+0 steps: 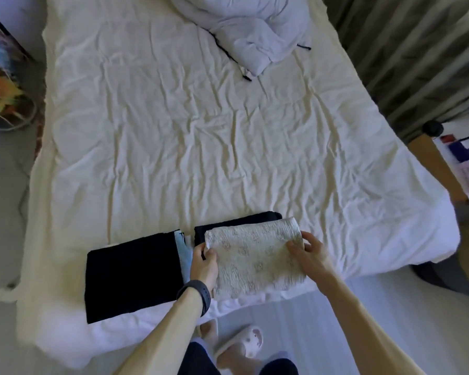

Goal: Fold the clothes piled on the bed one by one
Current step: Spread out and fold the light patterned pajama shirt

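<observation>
Head view: at the near edge of the bed (190, 147) we see the folded patterned cloth (255, 258) held at both ends. The left hand (205, 263) pinches its left corner and the right hand (310, 254) curls its fingers over the right edge, so each grip is closed on it. It lies partly on a dark folded garment (236, 221), just right of a black folded garment (133, 274).

We judge the risk is here. The cloth sits right at the mattress edge, so an uneven release could open the fold or slide it to the floor, and a tug could drag the dark piece askew.

Farther off the bed is creased, and a white bundle (244, 31) lies at its far end. Curtains (406, 50) hang far right, above a wooden stand (428, 163).
</observation>
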### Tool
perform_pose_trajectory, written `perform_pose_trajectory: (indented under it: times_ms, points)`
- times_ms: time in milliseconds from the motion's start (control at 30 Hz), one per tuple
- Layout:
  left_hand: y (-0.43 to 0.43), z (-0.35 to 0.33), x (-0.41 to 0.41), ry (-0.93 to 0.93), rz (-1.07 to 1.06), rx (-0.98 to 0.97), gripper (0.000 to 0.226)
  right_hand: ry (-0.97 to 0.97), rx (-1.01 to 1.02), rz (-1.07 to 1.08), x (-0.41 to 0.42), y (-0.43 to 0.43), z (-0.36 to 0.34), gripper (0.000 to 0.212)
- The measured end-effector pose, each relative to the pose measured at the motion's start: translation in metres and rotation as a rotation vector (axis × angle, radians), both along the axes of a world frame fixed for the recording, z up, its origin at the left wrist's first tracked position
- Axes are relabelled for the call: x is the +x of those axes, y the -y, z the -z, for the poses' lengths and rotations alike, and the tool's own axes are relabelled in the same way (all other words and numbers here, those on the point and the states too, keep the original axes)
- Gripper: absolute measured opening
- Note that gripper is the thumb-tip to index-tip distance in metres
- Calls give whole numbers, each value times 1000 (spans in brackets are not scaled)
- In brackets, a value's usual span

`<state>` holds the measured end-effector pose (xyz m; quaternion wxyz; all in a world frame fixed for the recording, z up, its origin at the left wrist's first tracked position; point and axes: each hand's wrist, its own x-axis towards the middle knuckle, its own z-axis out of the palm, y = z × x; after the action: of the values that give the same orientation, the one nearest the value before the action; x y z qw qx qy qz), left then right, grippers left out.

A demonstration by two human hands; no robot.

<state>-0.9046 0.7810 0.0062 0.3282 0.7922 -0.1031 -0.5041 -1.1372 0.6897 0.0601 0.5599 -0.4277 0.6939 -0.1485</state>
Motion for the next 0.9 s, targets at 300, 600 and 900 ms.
perform_pose_trajectory:
  times_ms: [300, 600, 900]
  points:
    - [17, 55, -7, 104, -96, 119, 41, -10, 69, -167, 24, 44, 95, 17]
    - [30, 73, 8, 158, 23, 142, 42, -128, 70, -245, 24, 50, 118, 25]
    - [9, 42, -22, 646, 400, 28, 73, -354, -178, -319, 22, 7, 94, 66]
